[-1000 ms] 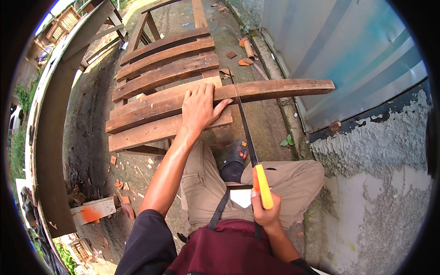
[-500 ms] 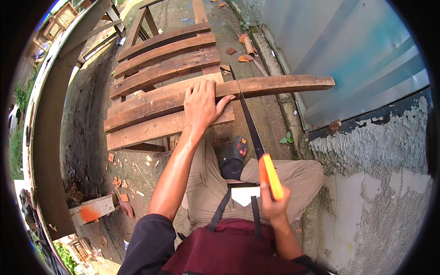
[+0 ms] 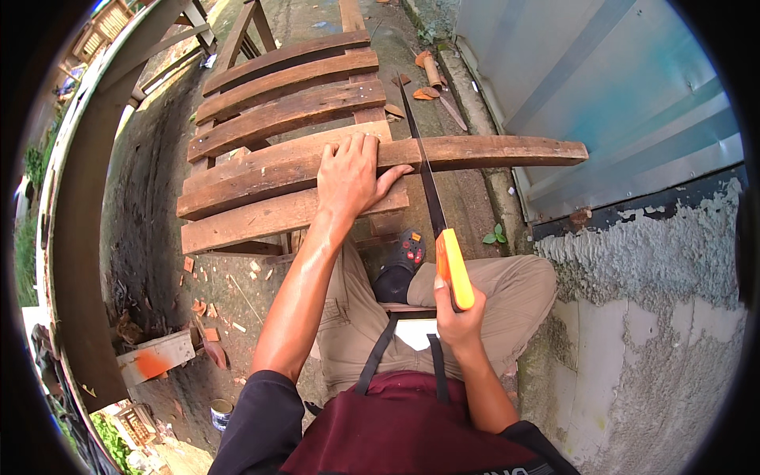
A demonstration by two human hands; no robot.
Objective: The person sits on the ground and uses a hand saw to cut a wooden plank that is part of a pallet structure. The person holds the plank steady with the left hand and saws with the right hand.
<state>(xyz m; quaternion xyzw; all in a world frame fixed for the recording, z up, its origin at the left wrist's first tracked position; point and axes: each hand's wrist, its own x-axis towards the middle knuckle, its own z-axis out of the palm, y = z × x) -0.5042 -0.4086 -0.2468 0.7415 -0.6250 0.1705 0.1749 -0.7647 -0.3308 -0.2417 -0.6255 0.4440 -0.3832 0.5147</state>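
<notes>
A long brown wooden plank (image 3: 507, 152) lies across a slatted wooden bench (image 3: 297, 112), its right end sticking out past the slats. My left hand (image 3: 348, 176) presses down on it, fingers over the top and thumb stretched along the near side towards the saw. In my right hand (image 3: 461, 321) is the orange and yellow handle of a handsaw (image 3: 432, 198). The dark blade crosses the plank just right of my left thumb, its tip pointing away from me. How deep the blade sits in the wood is hard to make out.
A corrugated metal sheet (image 3: 578, 87) and a rough concrete wall (image 3: 633, 332) stand close on the right, near the plank's free end. Wood offcuts (image 3: 212, 334), a short board with an orange patch (image 3: 158, 358) and a can (image 3: 222, 412) lie at left. My shoe (image 3: 412, 247) is below the bench.
My right hand has pushed the handsaw forward, away from me, so more of the blade extends beyond the plank. My left hand keeps its place on the plank. The view has shifted slightly.
</notes>
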